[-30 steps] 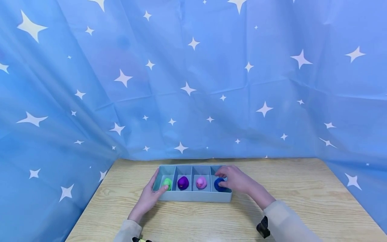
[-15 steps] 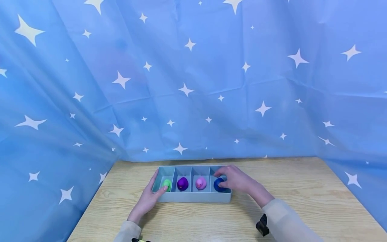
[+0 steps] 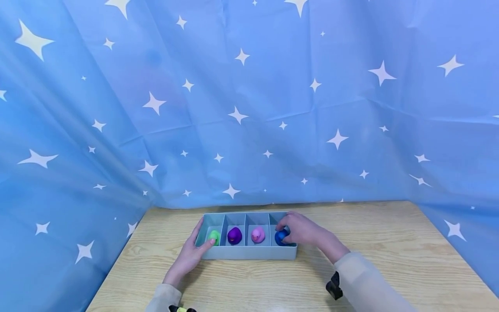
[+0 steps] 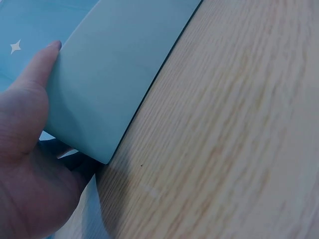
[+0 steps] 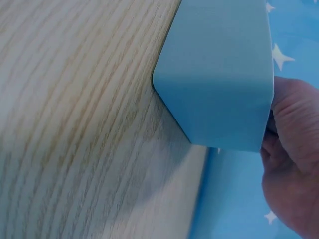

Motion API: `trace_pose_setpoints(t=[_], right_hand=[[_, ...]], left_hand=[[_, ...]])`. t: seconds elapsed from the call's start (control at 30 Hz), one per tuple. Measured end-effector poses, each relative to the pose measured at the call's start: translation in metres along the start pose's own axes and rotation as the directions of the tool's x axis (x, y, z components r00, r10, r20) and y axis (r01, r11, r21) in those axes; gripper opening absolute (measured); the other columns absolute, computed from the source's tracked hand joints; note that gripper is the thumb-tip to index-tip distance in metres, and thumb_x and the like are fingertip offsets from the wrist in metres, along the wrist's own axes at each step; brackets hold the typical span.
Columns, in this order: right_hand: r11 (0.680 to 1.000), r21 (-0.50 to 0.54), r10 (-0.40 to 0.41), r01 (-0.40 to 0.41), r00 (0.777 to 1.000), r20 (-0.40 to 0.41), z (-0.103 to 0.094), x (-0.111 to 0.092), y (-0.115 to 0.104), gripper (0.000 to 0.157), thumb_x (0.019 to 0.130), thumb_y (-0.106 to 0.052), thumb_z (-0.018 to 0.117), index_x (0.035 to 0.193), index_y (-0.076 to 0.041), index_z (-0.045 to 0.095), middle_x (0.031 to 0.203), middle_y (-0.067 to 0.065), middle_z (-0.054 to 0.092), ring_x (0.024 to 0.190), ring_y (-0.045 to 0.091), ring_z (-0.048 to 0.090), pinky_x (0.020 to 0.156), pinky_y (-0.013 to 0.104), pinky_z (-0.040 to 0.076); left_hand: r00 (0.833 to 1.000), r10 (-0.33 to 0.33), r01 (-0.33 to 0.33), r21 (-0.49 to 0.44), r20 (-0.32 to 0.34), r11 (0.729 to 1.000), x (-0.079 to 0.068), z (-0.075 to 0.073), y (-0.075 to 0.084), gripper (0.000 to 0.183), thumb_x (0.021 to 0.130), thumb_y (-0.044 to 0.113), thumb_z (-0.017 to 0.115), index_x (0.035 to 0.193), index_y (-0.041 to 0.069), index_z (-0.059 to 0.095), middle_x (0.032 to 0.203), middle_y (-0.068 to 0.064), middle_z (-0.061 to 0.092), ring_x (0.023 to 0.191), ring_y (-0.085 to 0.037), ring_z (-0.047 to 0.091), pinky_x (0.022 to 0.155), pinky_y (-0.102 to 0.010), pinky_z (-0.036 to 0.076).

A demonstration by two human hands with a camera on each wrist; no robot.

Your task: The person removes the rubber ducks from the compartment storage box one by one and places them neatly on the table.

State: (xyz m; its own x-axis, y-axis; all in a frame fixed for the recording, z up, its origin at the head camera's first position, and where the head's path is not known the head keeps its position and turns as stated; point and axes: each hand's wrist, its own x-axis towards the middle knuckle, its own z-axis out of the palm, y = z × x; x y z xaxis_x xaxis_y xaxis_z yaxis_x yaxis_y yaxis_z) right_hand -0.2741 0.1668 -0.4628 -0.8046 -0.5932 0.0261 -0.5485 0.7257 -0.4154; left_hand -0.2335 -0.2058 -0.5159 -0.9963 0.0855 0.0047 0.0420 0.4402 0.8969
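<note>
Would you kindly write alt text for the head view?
Two hands work at a tray with four compartments on a wooden table: the right hand grips a blue toy in the rightmost, the left hand holds the tray's left end. Green, purple and pink toys fill the others.

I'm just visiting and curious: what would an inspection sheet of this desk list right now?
Surface: wooden table, light grain.
Job's things: blue tray with four compartments; left to right, green duck, purple duck, pink duck, blue duck.
Clutter: nothing seen.
Grippers: left hand holds the tray's left end, thumb over the rim; right hand has its fingers curled on the blue duck.
Cables: nothing seen.
Surroundings: blue star-print curtain behind and on both sides.
</note>
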Motion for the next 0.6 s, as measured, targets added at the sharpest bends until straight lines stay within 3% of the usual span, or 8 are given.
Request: trace_pose_setpoints(t=[0.2, 0.47, 0.6], right_hand=[[0.996, -0.026, -0.084, 0.084, 0.996, -0.011, 0.0026, 0.0016, -0.0001, 0.029, 0.079, -0.001, 0.085, 0.107, -0.004, 0.078, 0.104, 0.004, 0.076, 0.109, 0.033, 0.063, 0.114, 0.06, 0.033], [0.991, -0.006, -0.137, 0.137, 0.99, -0.023, 0.0037, 0.0016, 0.0011, 0.022, 0.081, -0.006, 0.085, 0.103, -0.006, 0.08, 0.098, -0.001, 0.076, 0.102, 0.024, 0.067, 0.113, 0.062, 0.031], [0.987, 0.065, -0.142, 0.144, 0.989, -0.026, 0.0051, 0.0024, 0.0042, 0.019, 0.084, -0.009, 0.084, 0.101, -0.004, 0.08, 0.096, -0.002, 0.075, 0.099, 0.021, 0.068, 0.115, 0.065, 0.027]], left_hand=[[1.0, -0.007, 0.007, -0.008, 0.004, 1.0, 0.0002, 0.0, -0.0013, 0.089, 0.097, 0.041, 0.07, 0.166, 0.022, 0.017, 0.168, -0.021, 0.019, 0.151, -0.049, 0.015, 0.117, -0.07, 0.013], [1.0, -0.011, 0.011, 0.002, -0.002, 1.0, 0.0003, 0.0006, -0.0031, 0.089, 0.097, 0.041, 0.07, 0.166, 0.021, 0.017, 0.167, -0.022, 0.019, 0.151, -0.049, 0.015, 0.116, -0.071, 0.014], [1.0, -0.018, 0.018, 0.003, -0.004, 1.0, 0.0009, 0.0008, -0.0037, 0.089, 0.097, 0.042, 0.07, 0.166, 0.022, 0.017, 0.167, -0.022, 0.02, 0.151, -0.049, 0.015, 0.116, -0.072, 0.013]])
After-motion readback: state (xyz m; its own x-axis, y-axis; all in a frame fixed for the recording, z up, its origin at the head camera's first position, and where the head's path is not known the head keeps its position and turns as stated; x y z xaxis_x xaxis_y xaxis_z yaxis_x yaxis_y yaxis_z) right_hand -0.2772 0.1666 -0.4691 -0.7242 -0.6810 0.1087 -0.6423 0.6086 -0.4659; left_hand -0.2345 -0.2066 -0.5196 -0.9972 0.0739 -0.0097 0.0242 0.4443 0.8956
